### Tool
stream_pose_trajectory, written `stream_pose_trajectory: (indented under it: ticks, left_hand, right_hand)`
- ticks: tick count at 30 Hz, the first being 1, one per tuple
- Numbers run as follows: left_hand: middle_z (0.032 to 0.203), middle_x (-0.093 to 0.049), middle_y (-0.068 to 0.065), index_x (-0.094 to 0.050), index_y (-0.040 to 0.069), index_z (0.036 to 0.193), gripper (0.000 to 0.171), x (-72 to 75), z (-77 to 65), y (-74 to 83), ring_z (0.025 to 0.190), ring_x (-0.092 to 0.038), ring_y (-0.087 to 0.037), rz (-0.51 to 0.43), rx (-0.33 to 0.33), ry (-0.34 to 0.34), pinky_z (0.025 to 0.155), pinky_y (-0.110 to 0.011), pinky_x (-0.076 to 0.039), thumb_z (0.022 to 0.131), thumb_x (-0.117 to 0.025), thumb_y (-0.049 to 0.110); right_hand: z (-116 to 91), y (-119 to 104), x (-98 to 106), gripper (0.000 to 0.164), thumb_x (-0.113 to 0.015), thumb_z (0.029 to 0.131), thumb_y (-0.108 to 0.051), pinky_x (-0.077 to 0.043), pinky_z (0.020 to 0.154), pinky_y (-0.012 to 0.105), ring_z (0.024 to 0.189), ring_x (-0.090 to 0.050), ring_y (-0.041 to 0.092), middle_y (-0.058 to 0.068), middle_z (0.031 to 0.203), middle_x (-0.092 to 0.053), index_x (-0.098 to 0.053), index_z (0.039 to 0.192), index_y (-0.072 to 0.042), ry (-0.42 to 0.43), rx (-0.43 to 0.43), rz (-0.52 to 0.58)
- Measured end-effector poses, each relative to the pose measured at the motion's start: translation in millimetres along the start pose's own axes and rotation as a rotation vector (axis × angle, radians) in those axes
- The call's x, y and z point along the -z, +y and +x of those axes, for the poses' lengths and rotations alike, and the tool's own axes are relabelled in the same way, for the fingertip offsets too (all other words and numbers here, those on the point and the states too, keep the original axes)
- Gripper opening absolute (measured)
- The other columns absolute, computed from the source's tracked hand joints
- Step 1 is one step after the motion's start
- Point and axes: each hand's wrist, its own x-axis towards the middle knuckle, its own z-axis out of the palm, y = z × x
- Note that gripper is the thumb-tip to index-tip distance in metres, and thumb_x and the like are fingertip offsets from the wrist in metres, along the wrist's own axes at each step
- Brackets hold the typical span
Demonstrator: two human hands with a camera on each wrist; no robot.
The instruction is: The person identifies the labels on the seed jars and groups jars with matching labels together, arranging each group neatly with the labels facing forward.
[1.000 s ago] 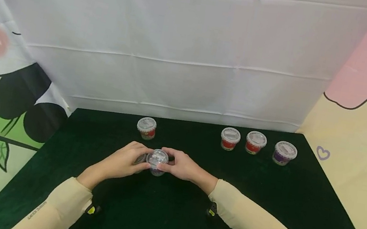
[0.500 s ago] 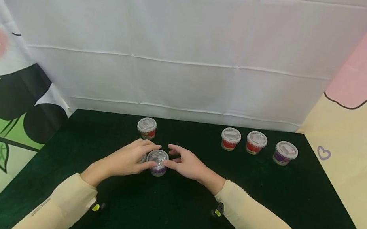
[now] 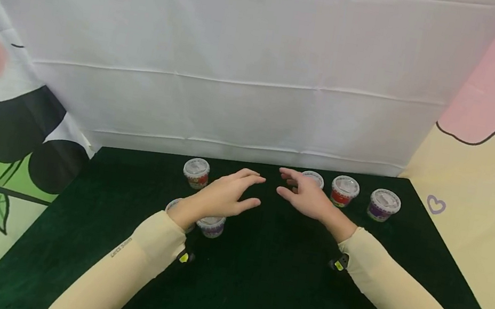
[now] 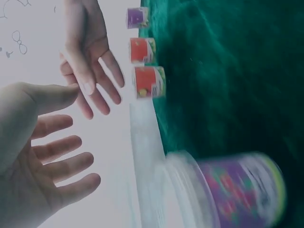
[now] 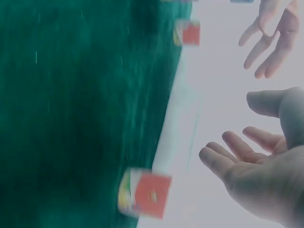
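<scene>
My left hand (image 3: 224, 194) hangs in the air with fingers spread, holding nothing. Below its wrist, a small purple-labelled lidded tub (image 3: 211, 227) stands on the green cloth, and another lidded tub (image 3: 173, 204) is mostly hidden by the forearm. Large and blurred, a purple-labelled tub (image 4: 237, 190) fills the lower right of the left wrist view. My right hand (image 3: 309, 196) is also raised, its fingers loosely extended and bare. It partly covers a red-labelled tub (image 3: 315, 177) at the back. The two hands face each other, apart.
A second red-labelled tub (image 3: 345, 191) and a purple-labelled tub (image 3: 384, 205) stand at the back right. At the back left is one more red-labelled tub (image 3: 196, 173). White cloth (image 3: 251, 68) rises behind the green tabletop (image 3: 254, 296); printed cloths hang on both sides.
Both hands have let go of the purple-labelled tub, which stays put on the cloth. They have lifted and moved back and to the right, the right hand going farther.
</scene>
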Motion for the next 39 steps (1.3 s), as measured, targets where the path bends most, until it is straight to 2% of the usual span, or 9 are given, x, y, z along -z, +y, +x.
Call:
stream_pose_trajectory:
  ticks: [5, 9, 15, 18, 21, 25, 32, 35, 39]
  left_hand:
    - [0.153, -0.042, -0.013, -0.043, 0.008, 0.152, 0.058, -8.9, 34.6, 8.0, 0.135, -0.049, -0.026, -0.068, 0.058, -0.012, 0.112, -0.044, -0.041, 0.104, -0.061, 0.034]
    - [0.154, -0.04, -0.013, -0.039, 0.008, 0.154, 0.059, -18.5, 60.7, 10.3, 0.138, -0.045, -0.026, -0.138, 0.097, -0.004, 0.114, -0.044, -0.039, 0.105, -0.058, 0.034]
    - [0.157, -0.036, -0.015, -0.034, 0.006, 0.157, 0.062, -39.3, 92.0, 11.2, 0.142, -0.04, -0.027, -0.264, 0.189, 0.033, 0.115, -0.045, -0.036, 0.106, -0.057, 0.033]
    - [0.156, -0.038, -0.015, -0.034, 0.006, 0.157, 0.062, -52.1, 104.3, 11.4, 0.136, -0.045, -0.028, -0.34, 0.229, 0.071, 0.112, -0.046, -0.041, 0.105, -0.057, 0.032]
    - [0.152, -0.041, -0.016, -0.036, 0.006, 0.156, 0.06, -64.6, 115.0, 12.3, 0.123, -0.052, -0.029, -0.397, 0.262, 0.113, 0.104, -0.045, -0.046, 0.105, -0.057, 0.03]
    - [0.149, -0.045, -0.017, -0.039, 0.005, 0.154, 0.059, -80.0, 126.7, 15.2, 0.113, -0.053, -0.027, -0.449, 0.308, 0.156, 0.097, -0.042, -0.048, 0.105, -0.057, 0.03]
    - [0.145, -0.048, -0.019, -0.043, 0.004, 0.152, 0.054, -104.6, 140.2, 21.3, 0.119, -0.055, -0.028, -0.509, 0.321, 0.229, 0.097, -0.039, -0.05, 0.104, -0.058, 0.024]
    - [0.145, -0.049, -0.018, -0.046, 0.002, 0.15, 0.052, -113.1, 142.8, 20.4, 0.12, -0.055, -0.027, -0.487, 0.333, 0.257, 0.099, -0.038, -0.05, 0.104, -0.058, 0.024]
    - [0.144, -0.049, -0.018, -0.05, 0.0, 0.146, 0.047, -119.9, 144.6, 18.3, 0.119, -0.056, -0.026, -0.472, 0.322, 0.253, 0.098, -0.036, -0.051, 0.105, -0.058, 0.021]
  right_hand:
    - [-3.4, 16.4, 30.6, 0.051, -0.056, 0.106, -0.016, -0.04, 0.11, 0.055, 0.137, -0.045, 0.042, 0.024, 0.15, -0.046, -0.042, 0.151, 0.002, 0.071, -0.048, 0.006]
    - [-3.4, 29.9, 47.9, 0.046, -0.055, 0.106, -0.014, -0.039, 0.11, 0.057, 0.136, -0.046, 0.043, 0.025, 0.149, -0.049, -0.047, 0.147, 0.004, 0.114, -0.084, -0.04]
    - [-3.5, 45.7, 58.0, 0.046, -0.055, 0.106, -0.018, -0.037, 0.111, 0.06, 0.136, -0.046, 0.042, 0.023, 0.149, -0.049, -0.049, 0.148, 0.001, 0.139, -0.148, -0.133]
    - [-2.9, 54.1, 57.3, 0.044, -0.053, 0.107, -0.017, -0.038, 0.11, 0.059, 0.134, -0.047, 0.042, 0.023, 0.147, -0.051, -0.05, 0.146, 0.001, 0.17, -0.152, -0.152]
    - [-0.4, 65.1, 54.6, 0.043, -0.054, 0.106, -0.018, -0.04, 0.108, 0.059, 0.132, -0.05, 0.041, 0.023, 0.145, -0.053, -0.052, 0.145, 0.001, 0.196, -0.16, -0.175]
    - [3.6, 78.3, 49.4, 0.045, -0.055, 0.106, -0.02, -0.042, 0.106, 0.059, 0.131, -0.051, 0.041, 0.023, 0.145, -0.053, -0.051, 0.145, 0.001, 0.188, -0.19, -0.218]
    - [5.2, 89.7, 41.9, 0.044, -0.056, 0.105, -0.018, -0.043, 0.106, 0.058, 0.126, -0.055, 0.041, 0.025, 0.141, -0.056, -0.054, 0.142, 0.006, 0.183, -0.181, -0.246]
    - [5.2, 91.1, 38.5, 0.043, -0.058, 0.104, -0.017, -0.047, 0.101, 0.056, 0.115, -0.063, 0.04, 0.026, 0.137, -0.059, -0.056, 0.139, 0.007, 0.185, -0.16, -0.254]
    - [3.1, 90.7, 36.4, 0.041, -0.059, 0.102, -0.015, -0.05, 0.092, 0.055, 0.103, -0.066, 0.039, 0.027, 0.132, -0.061, -0.059, 0.136, 0.008, 0.205, -0.136, -0.269]
